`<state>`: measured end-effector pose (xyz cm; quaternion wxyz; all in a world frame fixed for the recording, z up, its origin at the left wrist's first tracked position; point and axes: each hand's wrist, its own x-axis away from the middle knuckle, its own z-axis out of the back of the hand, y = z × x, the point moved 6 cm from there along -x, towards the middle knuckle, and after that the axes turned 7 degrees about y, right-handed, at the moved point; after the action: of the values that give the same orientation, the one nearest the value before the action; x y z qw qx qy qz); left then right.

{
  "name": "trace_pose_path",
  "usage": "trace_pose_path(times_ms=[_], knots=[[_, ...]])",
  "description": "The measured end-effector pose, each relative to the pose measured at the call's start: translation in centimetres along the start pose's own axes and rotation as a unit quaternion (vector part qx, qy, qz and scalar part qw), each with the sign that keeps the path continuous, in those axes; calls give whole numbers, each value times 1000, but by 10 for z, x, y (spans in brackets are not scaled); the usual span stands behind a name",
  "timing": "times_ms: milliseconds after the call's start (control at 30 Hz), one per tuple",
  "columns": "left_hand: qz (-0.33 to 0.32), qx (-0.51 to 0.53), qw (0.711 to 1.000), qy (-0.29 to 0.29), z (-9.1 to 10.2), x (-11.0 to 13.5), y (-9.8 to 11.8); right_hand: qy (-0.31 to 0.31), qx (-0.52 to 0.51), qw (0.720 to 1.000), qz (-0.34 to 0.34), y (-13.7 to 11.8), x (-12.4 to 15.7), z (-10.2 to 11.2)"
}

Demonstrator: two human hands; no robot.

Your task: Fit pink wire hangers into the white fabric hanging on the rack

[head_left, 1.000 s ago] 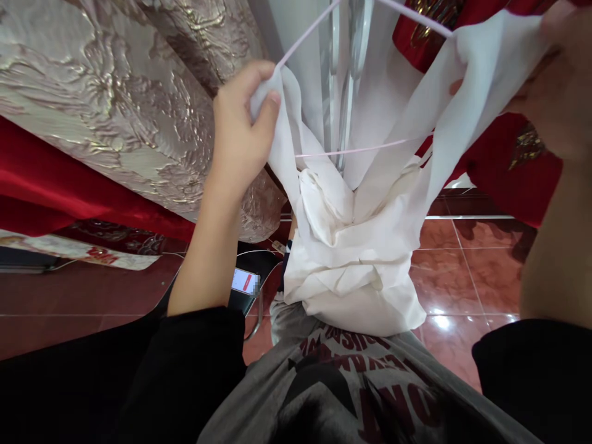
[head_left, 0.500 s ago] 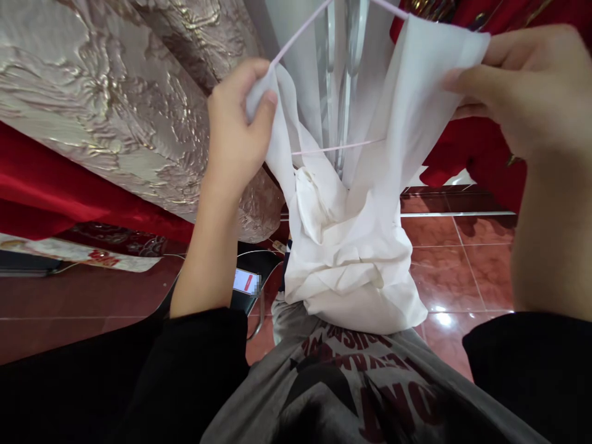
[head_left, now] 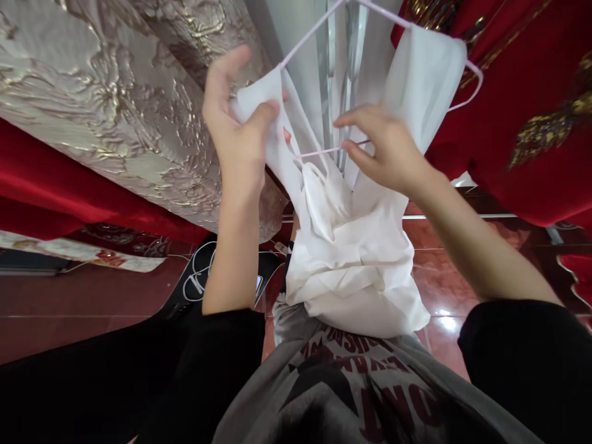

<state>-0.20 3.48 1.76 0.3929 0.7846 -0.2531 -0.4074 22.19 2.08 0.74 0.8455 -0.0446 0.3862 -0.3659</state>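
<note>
A white garment (head_left: 361, 259) hangs bunched from a thin pink hanger (head_left: 467, 86). My left hand (head_left: 235, 129) is closed, pinching the garment's left shoulder where it meets the hanger's left arm. My right hand (head_left: 388, 148) has its fingers on the hanger's lower bar (head_left: 324, 151) at the middle, thumb and forefinger close around it. The garment's right shoulder (head_left: 430, 74) sits draped over the hanger's right end, with no hand on it.
Gold brocade fabric (head_left: 115, 105) hangs at the left over red cloth (head_left: 55, 197). Red embroidered clothing (head_left: 527, 123) hangs at the right. A metal pole (head_left: 345, 80) stands behind the hanger. Below is a glossy red tiled floor (head_left: 462, 265), with a phone and white cable (head_left: 198, 280).
My right hand let go of the garment's right shoulder, now set over the hanger's end, and moved left and down to the lower bar. My left hand kept its pinch.
</note>
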Motion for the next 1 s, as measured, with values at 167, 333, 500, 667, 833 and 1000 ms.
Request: trace_pose_path(times_ms=[167,333,500,667,833,1000], knots=[[103,14,995,5,43,-13,-13,69,47,995,-46,37,16,-36],[194,104,970,108,90,20,-60,95,51,993,-50,26,30,-32],[259,184,948,-22,35,78,-73,97,27,994,-28,4,33,-44],[184,202,956,-104,-9,94,-35,145,-1,989,-13,-22,40,-30],[162,193,965,-70,-7,99,-34,500,0,853,-151,7,95,30],[179,174,967,-53,-14,113,-45,410,-186,833,-320,78,127,4]])
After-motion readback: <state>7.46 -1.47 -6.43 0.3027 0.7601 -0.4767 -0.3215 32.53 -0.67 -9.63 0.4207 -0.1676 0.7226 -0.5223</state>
